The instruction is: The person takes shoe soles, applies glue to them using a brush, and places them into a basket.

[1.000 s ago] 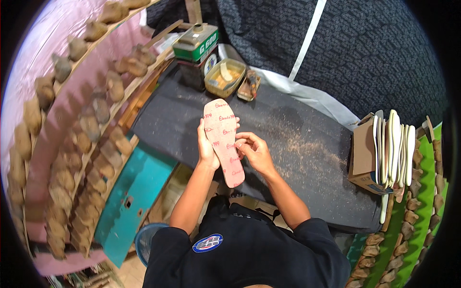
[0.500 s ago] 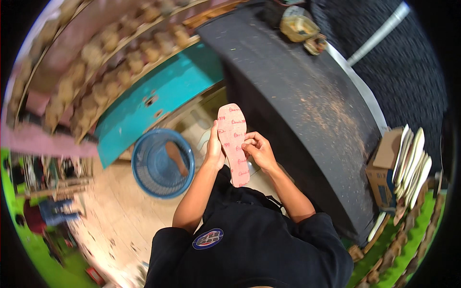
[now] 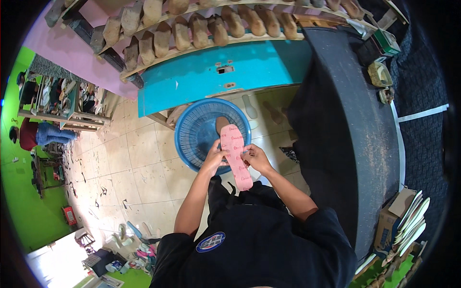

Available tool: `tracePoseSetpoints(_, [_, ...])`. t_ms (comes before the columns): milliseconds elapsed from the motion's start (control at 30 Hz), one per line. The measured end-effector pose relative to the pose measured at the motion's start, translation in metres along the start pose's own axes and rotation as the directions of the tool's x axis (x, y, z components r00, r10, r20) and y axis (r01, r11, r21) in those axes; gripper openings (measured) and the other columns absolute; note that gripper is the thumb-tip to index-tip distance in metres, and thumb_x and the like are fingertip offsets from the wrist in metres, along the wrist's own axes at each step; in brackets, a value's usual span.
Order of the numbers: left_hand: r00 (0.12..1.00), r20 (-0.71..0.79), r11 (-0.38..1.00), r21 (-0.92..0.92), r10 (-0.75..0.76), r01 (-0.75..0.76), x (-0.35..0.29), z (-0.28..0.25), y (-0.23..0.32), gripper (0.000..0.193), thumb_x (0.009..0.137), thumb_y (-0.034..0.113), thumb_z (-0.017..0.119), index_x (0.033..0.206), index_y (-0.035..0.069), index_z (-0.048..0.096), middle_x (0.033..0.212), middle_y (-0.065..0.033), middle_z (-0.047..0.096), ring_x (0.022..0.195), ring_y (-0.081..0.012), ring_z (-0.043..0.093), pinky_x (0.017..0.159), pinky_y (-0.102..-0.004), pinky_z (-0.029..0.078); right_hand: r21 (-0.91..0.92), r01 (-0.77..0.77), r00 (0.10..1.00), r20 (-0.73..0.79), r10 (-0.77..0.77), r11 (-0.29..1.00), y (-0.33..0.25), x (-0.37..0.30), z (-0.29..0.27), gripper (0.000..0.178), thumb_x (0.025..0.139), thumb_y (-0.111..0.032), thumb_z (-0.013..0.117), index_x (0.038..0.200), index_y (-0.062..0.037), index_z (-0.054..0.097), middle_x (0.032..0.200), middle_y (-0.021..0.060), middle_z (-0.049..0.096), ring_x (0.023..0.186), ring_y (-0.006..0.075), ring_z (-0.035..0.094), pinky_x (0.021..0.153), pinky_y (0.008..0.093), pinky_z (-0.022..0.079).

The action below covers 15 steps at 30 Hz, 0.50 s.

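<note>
In front of my body I hold a pink shoe insole (image 3: 234, 144), its upper face covered with red printed marks. My left hand (image 3: 214, 159) grips its left edge, thumb lying on the upper face and fingers partly hidden behind it. My right hand (image 3: 256, 159) pinches the right edge near the middle, fingers bent. Beneath the insole stands a round blue plastic basket (image 3: 185, 126). Inside the basket lies a brown sole-shaped piece (image 3: 221, 123), partly covered by the pink insole.
A turquoise panel (image 3: 187, 91) stands ahead, below shelves of wooden shoe lasts (image 3: 199, 30). To the right runs a black-covered bench (image 3: 336, 91). A cardboard box (image 3: 388, 223) with pale soles (image 3: 412, 225) sits at its near end. Another person (image 3: 45, 133) is far left.
My view has swung left, so the bench sits farther right. The insole and both hands now appear over the blue basket; both hands keep hold of the insole.
</note>
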<state>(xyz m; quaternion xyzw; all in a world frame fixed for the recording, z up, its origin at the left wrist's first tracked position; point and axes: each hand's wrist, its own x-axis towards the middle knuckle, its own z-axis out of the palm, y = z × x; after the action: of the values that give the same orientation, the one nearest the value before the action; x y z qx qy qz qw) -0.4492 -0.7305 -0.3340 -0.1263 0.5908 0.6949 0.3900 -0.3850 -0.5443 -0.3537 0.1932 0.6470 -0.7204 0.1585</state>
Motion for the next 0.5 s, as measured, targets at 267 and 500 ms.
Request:
tracePoseSetpoints(267, [0.985, -0.072, 0.987, 0.011, -0.159, 0.161, 0.074, -0.115, -0.031, 0.058, 0.085, -0.001, 0.06, 0.139, 0.01, 0.041, 0.106, -0.0141, 0.065, 0.093, -0.0257, 0.068, 0.077, -0.0473, 0.058, -0.127, -0.126, 0.989, -0.098, 0.114, 0.984, 0.086, 0.084, 0.083, 0.029, 0.085, -0.007, 0.069, 0.111, -0.0023, 0.055, 0.08, 0.0066, 0.063, 0.068, 0.0136, 0.063, 0.055, 0.027, 0.051])
tracePoseSetpoints(500, [0.975, -0.135, 0.977, 0.089, -0.179, 0.192, 0.134, -0.174, -0.067, 0.057, 0.088, -0.003, 0.059, 0.141, 0.01, 0.044, 0.106, -0.0122, 0.065, 0.093, -0.0239, 0.067, 0.079, -0.047, 0.059, -0.116, -0.273, 0.953, -0.164, 0.253, 0.955, 0.11, 0.137, 0.123, 0.036, 0.082, -0.004, 0.072, 0.113, -0.0042, 0.055, 0.086, 0.0098, 0.064, 0.074, 0.0149, 0.065, 0.062, 0.0301, 0.054])
